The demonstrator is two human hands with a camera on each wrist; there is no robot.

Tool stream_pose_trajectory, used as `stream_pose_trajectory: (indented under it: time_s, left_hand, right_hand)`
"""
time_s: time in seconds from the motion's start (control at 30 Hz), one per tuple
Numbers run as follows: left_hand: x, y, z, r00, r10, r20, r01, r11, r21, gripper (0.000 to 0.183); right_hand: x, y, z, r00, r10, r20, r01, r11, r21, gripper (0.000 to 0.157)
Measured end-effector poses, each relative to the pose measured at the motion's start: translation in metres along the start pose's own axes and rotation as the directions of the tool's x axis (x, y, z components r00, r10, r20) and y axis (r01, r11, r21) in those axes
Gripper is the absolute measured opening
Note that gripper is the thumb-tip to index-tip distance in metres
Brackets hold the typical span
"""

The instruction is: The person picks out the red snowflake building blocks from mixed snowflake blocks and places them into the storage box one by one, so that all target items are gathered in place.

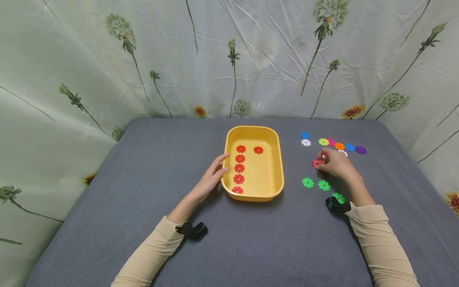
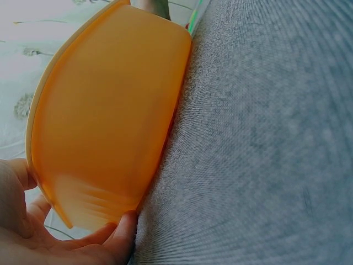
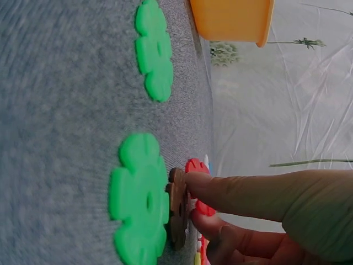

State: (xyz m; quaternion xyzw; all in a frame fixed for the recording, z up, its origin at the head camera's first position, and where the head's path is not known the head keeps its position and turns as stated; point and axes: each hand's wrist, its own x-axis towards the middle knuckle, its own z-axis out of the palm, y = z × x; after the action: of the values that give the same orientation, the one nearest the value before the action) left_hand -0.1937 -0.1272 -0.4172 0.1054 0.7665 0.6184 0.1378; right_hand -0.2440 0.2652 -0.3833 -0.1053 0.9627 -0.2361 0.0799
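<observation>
My left hand grips the left side of a yellow plastic tub, thumb at the rim and fingers against the outer wall. Inside the tub lie several red notched discs, most in a column along the left side. To the right, my right hand pinches a red notched disc between thumb and finger, low over the table. Just beside those fingertips is a brown disc, partly hidden in the head view. A green disc lies next to the brown one.
More green discs lie nearer the right forearm. Behind the right hand sit a blue disc, a white disc and a row with yellow, orange and purple discs. A flowered cloth hangs behind the grey table.
</observation>
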Motion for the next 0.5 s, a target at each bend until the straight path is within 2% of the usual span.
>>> stream_pose_trajectory:
  time_s: [0.23,0.5]
  left_hand:
    - [0.0002,0.0003,0.0002,1.0,0.002,-0.002,-0.002,1.0,0.002,0.046]
    - [0.0005,-0.0001,0.0003,1.0,0.001,0.001,-0.001,1.0,-0.001,0.047]
  right_hand:
    - [0.0011,0.0002,0.0009,0.999,-0.011,-0.049,0.01,1.0,-0.012,0.024]
    - [0.0023,0.0011,0.0042,0.996,-0.005,-0.09,0.008,1.0,0.026,0.025]
